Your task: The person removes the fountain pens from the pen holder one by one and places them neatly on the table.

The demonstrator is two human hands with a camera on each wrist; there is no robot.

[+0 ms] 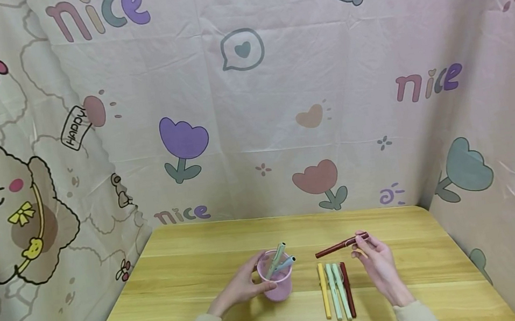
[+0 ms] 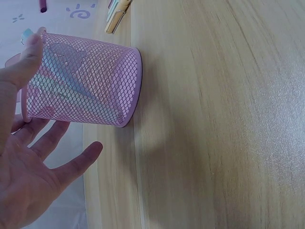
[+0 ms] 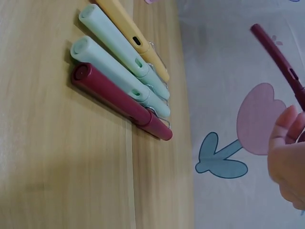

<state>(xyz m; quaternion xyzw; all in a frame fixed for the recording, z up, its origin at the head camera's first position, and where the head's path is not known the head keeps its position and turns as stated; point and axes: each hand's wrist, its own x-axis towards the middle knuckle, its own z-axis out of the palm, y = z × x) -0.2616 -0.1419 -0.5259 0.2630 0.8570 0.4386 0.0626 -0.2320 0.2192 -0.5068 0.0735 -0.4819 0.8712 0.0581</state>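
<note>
hands: left [image 1: 241, 288] cups mesh cup [image 1: 277, 281], right [image 1: 378, 265] pinches maroon pen [image 1: 342, 245].

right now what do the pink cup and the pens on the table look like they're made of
The pink pen cup looks like coated wire mesh: an open diamond lattice you can see through, with a solid rim and base. The pens lying on the table look like matte plastic, smooth and evenly coloured with little glare, though that is only a guess. The table shows light wood grain, possibly laminate.
</note>
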